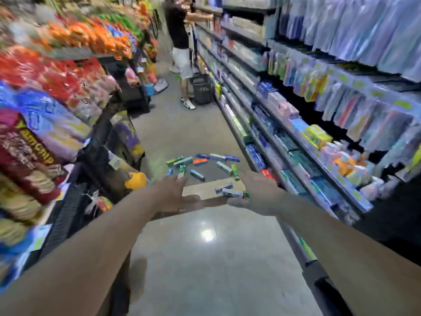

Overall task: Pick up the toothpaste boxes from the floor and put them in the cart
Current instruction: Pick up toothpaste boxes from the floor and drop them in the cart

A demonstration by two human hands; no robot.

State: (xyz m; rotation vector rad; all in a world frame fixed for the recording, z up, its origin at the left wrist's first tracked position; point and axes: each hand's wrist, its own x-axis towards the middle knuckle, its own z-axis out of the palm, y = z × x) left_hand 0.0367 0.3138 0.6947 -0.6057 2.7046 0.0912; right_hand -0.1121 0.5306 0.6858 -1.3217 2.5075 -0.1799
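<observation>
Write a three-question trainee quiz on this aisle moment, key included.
1. True or false: the scattered toothpaste boxes lie on the floor.
2. Which hand holds a box: A left hand, B right hand, C neither?
3. Fill in: beside the other person down the aisle stands a dark ___.

Key: 1 true; 2 B, it grips a box; 3 basket.

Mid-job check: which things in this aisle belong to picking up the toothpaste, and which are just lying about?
For the job:
toothpaste boxes scattered on the floor
two more boxes on a flat brown board
left hand and right hand, both at the board

Lying about:
snack bags
shelf stock
black basket
another shopper
</observation>
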